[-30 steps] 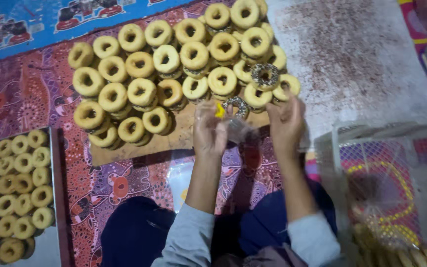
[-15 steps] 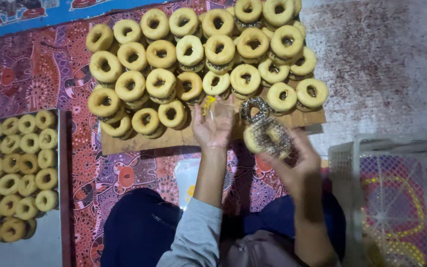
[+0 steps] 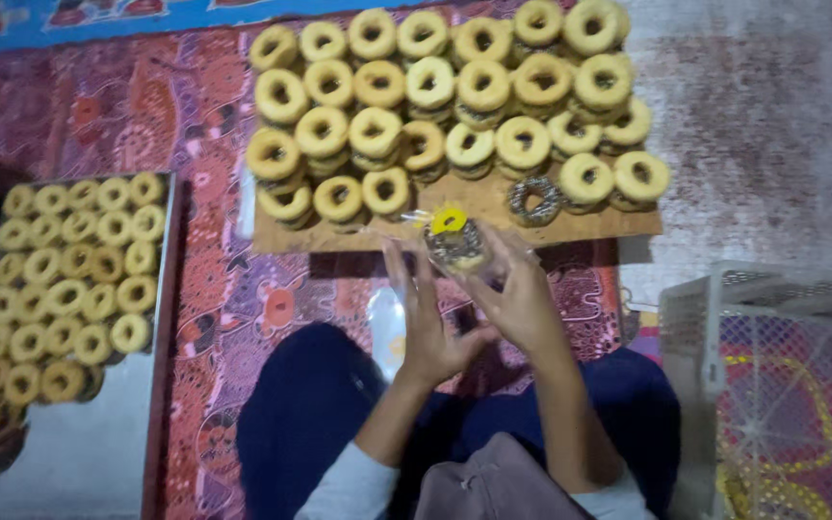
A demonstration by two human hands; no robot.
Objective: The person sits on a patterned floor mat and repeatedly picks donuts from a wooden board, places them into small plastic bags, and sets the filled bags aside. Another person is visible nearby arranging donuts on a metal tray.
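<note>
Our right hand [image 3: 522, 299] grips a sprinkled doughnut [image 3: 456, 246] in clear wrap w/ yellow tag; left hand [image 3: 426, 318] open, fingers beside it. Loose grip could drop it onto the board [image 3: 474, 217].

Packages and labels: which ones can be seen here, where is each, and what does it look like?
Clear plastic bag: held up between both hands in front of the wooden board, around a sprinkled doughnut.
Yellow label: at the top of that bag, small and roundish.
White plastic crate: at the right edge, mesh-walled.
Clear packet: on the patterned cloth by the knee, with a yellow spot; too blurred to tell more.
</note>
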